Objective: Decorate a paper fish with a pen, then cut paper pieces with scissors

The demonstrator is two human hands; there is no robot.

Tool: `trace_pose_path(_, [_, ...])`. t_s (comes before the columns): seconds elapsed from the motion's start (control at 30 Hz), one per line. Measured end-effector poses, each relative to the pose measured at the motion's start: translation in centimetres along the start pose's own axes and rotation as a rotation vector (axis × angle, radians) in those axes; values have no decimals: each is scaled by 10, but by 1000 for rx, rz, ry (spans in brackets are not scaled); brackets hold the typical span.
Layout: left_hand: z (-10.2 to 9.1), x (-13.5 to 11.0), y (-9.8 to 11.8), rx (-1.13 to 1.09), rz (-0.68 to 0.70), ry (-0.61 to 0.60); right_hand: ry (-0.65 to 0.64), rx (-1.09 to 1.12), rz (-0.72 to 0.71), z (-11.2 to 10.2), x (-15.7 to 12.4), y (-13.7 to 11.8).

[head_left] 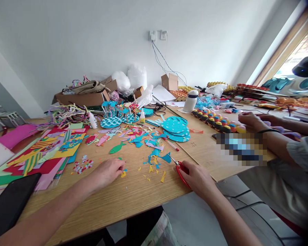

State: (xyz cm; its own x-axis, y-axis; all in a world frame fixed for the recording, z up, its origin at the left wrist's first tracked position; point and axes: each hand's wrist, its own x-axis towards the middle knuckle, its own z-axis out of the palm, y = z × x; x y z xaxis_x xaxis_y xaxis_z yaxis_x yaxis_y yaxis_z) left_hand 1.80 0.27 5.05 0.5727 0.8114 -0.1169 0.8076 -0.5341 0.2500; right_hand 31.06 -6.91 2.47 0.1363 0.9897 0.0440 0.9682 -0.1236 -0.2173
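Observation:
My left hand (108,172) rests on the wooden table (133,198), fingers curled down onto a small yellow paper scrap (123,174) at its fingertips. My right hand (196,177) is closed round the red handles of a pair of scissors (179,169), whose blades point up-left toward blue and yellow paper offcuts (156,158). A green paper fish (117,148) lies just beyond my left hand. Round blue paper discs (175,128) are stacked further back.
Sheets of coloured paper (38,153) pile up at the left, with a black tablet (11,203) on their near corner. Cardboard boxes (83,97), glue bottles and paper figures crowd the back. Another person's hands (251,121) work at the right beside painted egg-tray cups (217,121).

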Motion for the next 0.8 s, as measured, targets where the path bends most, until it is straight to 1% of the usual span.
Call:
trace_pose_path(0.17, [-1,-4,-5,28,51,43,28,14,11,4,-1,1])
trace_pose_path(0.3, [2,-9,-1,66,105,107,36,27,23,4,-2,1])
trace_pose_path(0.4, [13,-17,3,107,142,158,37,46,30,4,-3,1])
trace_pose_path(0.5, [31,-26,2,153,156,197,26,67,41,5,-5,2])
trace_pose_path(0.6, [45,-36,-2,333,285,341,30,81,46,7,-5,5])
trace_pose_path(0.7, [49,-41,-3,389,351,432,37,86,47,9,-5,7])
trace_pose_path(0.8, [46,-39,-3,385,323,469,35,88,58,9,-6,7])
